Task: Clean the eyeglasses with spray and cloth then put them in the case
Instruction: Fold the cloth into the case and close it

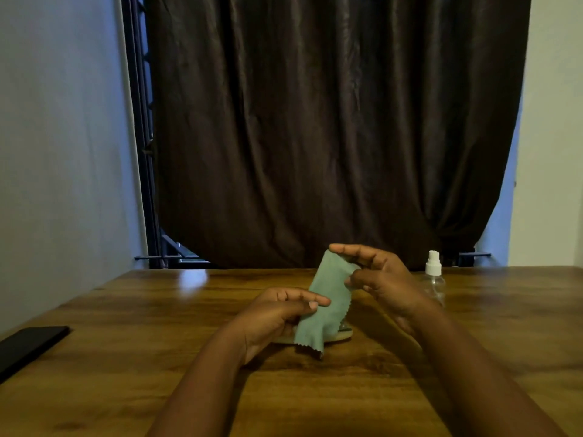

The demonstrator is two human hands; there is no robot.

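Observation:
A green cleaning cloth with a zigzag edge is stretched between both hands above the wooden table. My left hand pinches its lower part with thumb and fingers. My right hand pinches its upper end. Under the cloth lies a pale flat object on the table, mostly hidden; I cannot tell whether it is the case or the eyeglasses. A clear spray bottle with a white nozzle stands upright just right of my right hand.
A black flat object lies at the table's left edge. A dark curtain hangs behind the table's far edge, with walls at both sides.

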